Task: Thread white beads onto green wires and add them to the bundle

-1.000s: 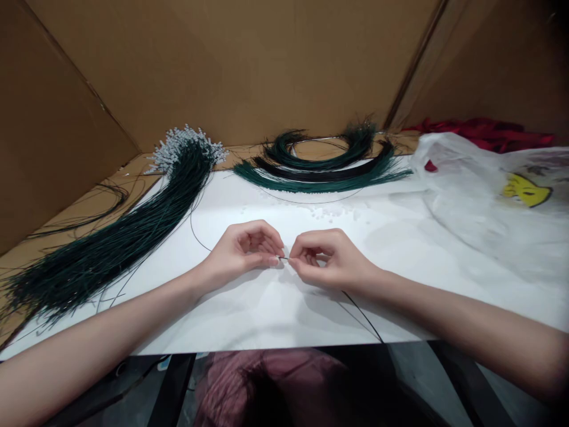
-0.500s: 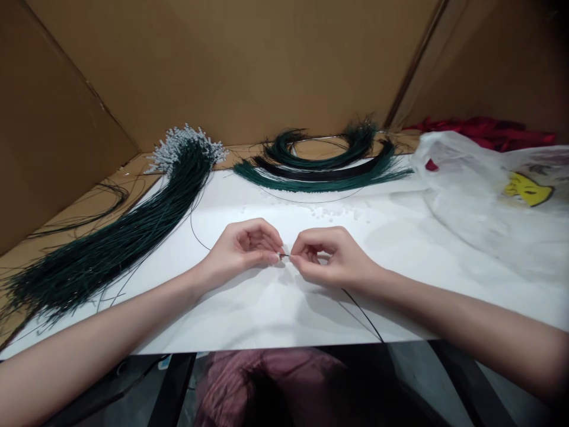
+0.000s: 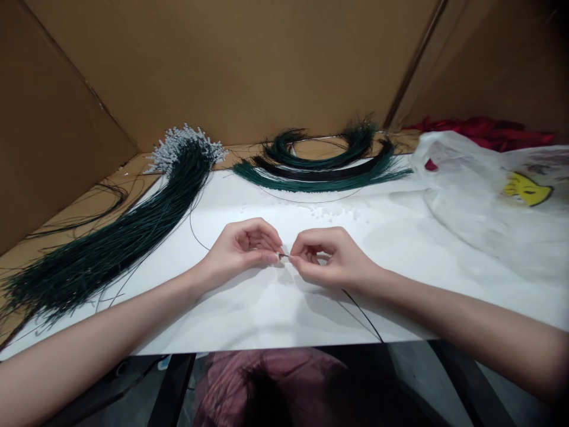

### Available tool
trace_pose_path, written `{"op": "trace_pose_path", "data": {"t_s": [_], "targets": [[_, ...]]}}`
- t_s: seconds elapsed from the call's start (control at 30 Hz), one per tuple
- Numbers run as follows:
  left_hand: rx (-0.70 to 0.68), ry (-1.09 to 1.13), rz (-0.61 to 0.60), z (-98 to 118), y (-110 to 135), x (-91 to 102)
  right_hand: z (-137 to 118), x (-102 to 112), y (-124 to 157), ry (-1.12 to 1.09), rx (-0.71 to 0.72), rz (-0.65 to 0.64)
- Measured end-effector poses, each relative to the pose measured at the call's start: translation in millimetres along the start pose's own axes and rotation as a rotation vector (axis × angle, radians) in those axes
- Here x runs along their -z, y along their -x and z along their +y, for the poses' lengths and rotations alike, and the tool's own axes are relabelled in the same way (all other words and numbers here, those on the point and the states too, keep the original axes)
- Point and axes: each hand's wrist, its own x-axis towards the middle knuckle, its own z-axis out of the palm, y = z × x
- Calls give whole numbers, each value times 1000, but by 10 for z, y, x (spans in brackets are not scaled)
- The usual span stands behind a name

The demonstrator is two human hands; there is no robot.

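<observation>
Between my two hands, over the middle of the white board [image 3: 222, 332], a short stretch of thin dark wire [image 3: 363, 312] shows. My right hand [image 3: 333, 258] pinches it between thumb and forefinger, and its tail runs from under that hand to the board's front edge. On the other side, my left hand [image 3: 246, 244] is closed in a pinch at the wire's tip. Something small and white shows at the left fingertips, perhaps a bead; the fingers mostly cover it. Small white beads [image 3: 333, 210] lie scattered beyond my hands.
A long bundle of dark green wires [image 3: 120, 237] with white beaded ends [image 3: 186, 145] lies at the left. Curved bundles of green and black wire [image 3: 320, 175] rest at the back. At right are a plastic bag [image 3: 471, 196] and red cloth [image 3: 489, 133]. Cardboard walls [image 3: 249, 65] enclose the table.
Almost nothing differs. Both hands keep their pinch in nearly the same place, and the wire between them has barely shifted.
</observation>
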Motion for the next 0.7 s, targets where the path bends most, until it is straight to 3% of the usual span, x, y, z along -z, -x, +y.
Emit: {"op": "trace_pose_path", "data": {"t_s": [0.7], "targets": [[-58, -94, 8, 17, 23, -4, 8, -1, -4, 10, -6, -11]]}}
